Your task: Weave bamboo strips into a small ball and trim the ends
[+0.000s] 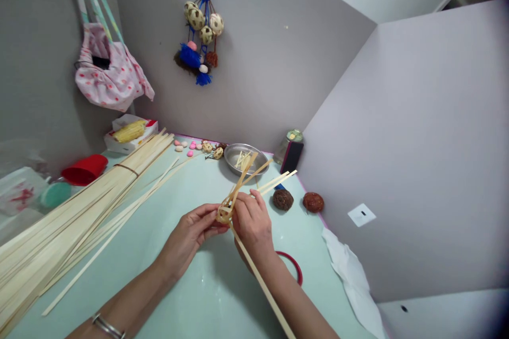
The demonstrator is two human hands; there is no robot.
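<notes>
Both hands hold a small half-woven ball of pale bamboo strips above the light green table. My left hand pinches its lower left side with thumb and fingers. My right hand grips its right side. Loose strip ends fan up and to the right from the weave. One long strip trails down across my right forearm toward the near edge.
A big bundle of bamboo strips lies across the left. Farther back sit a metal bowl, a jar, small woven balls, pink pebbles and two brown balls. A red cup, corn box, hanging bag and white cloth surround them.
</notes>
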